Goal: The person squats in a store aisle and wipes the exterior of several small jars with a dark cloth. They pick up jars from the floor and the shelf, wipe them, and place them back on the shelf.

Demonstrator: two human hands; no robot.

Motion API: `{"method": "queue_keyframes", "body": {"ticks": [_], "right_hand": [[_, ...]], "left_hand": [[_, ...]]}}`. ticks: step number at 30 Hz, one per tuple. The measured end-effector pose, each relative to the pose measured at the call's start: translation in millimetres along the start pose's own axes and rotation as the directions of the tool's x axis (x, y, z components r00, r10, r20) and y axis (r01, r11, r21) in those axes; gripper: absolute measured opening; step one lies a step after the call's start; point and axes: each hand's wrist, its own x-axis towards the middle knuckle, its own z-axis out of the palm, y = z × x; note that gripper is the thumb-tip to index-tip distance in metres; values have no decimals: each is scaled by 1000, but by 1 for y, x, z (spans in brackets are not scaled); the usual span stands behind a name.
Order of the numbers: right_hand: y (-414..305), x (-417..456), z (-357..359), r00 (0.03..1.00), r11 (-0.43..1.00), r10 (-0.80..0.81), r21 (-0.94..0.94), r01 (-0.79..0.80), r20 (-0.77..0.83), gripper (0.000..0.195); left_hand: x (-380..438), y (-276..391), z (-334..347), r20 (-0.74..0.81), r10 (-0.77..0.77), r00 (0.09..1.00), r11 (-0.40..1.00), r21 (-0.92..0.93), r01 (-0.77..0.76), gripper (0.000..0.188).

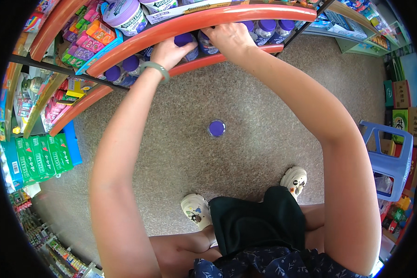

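Both hands reach into a lower shelf lined with purple-capped clear bottles. My left hand (173, 52), with a pale green bangle at the wrist, lies against a purple-capped bottle (191, 47), thumb across its front; its fingers are partly hidden behind the bottle, so a grip cannot be told. My right hand (231, 38) is beside another purple-capped bottle (206, 45), its fingertips hidden under the red shelf edge (201, 21). Several like bottles (266, 31) stand to the right and more (130, 64) to the left. One purple-capped bottle (217, 128) stands alone on the speckled floor.
Lilac-lidded tubs (123, 15) and small colourful candy packs (93, 38) fill the shelf above. Green cartons (45, 158) are stacked at the left. A blue plastic stool (391, 156) and cardboard boxes (401, 93) stand at the right. Cream clogs (196, 210) rest on the floor.
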Motion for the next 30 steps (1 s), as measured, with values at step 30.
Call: {"method": "queue_keyframes", "body": {"ticks": [30], "right_hand": [[32,-19,1,998,997,59,44,-60,33,54]], "left_hand": [[-4,21,39,-240,-80,968,993,-99,57,50]]}}
